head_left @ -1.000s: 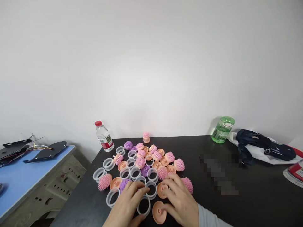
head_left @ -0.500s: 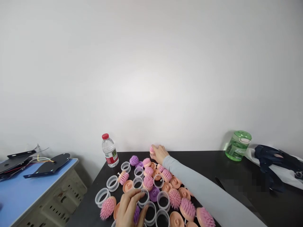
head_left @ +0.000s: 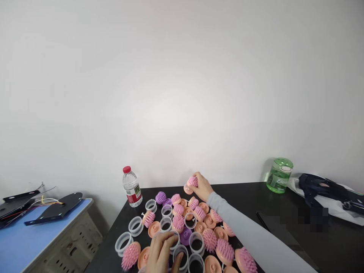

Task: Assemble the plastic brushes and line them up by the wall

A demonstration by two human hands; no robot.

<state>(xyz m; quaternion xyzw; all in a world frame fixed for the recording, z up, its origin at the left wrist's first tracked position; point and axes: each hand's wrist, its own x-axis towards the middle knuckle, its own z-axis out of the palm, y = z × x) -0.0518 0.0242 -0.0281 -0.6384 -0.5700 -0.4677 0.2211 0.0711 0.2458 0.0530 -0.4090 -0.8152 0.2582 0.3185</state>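
Observation:
Near the back edge of the black table, my right hand (head_left: 203, 188) is closed on a small brush (head_left: 193, 181) with pink bristles, lifted above the other pieces; its pale peach round base shows at the lower left. At the bottom of the view my left hand (head_left: 159, 252) curves low over the pieces, thumb and fingers apart, beside a clear plastic ring (head_left: 182, 251). What lies under its palm is mostly hidden. Around it are more clear rings (head_left: 196, 242), pink brushes (head_left: 209, 239), peach discs (head_left: 212, 264) and a purple disc (head_left: 185, 236).
A water bottle (head_left: 132, 187) with a red cap stands at the table's back left. At the right are a green jar (head_left: 280, 176), dark cloth (head_left: 321, 189) on white material and a thin black stick (head_left: 263, 221). Black plates with wires (head_left: 58, 206) lie on a blue-topped surface at the left.
My right hand has drawn the pink brush slightly right and turned it, so its base now shows. My left hand has shifted slightly, and the purple bristles beneath it are now mostly hidden.

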